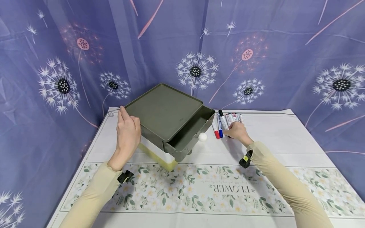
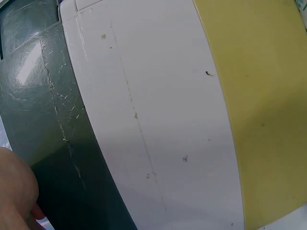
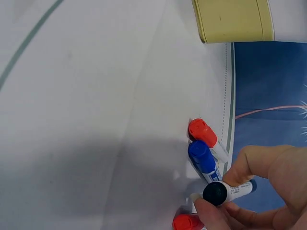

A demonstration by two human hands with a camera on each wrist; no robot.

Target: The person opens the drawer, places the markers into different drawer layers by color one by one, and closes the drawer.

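Observation:
My left hand (image 1: pixel 129 131) rests against the left side of a drawer unit stacked in grey-green, white and yellow layers. Its grey-green top box (image 1: pixel 168 110) has a drawer (image 1: pixel 186 147) pulled out, with a round white knob (image 1: pixel 202 137). Between thumb and fingers, my right hand (image 1: pixel 239 131) pinches a black-capped marker (image 3: pixel 215 193), tilted up among other markers. Beside it lie a blue-capped marker (image 3: pixel 204 158) and a red-capped marker (image 3: pixel 206 134). Another red cap (image 3: pixel 186 222) shows below the fingertips in the right wrist view.
Several more markers (image 1: pixel 234 116) lie side by side behind my right hand. A white cloth with a floral band (image 1: pixel 182 190) covers the table. Purple dandelion-print curtains (image 1: pixel 159 44) hang close behind and at the left.

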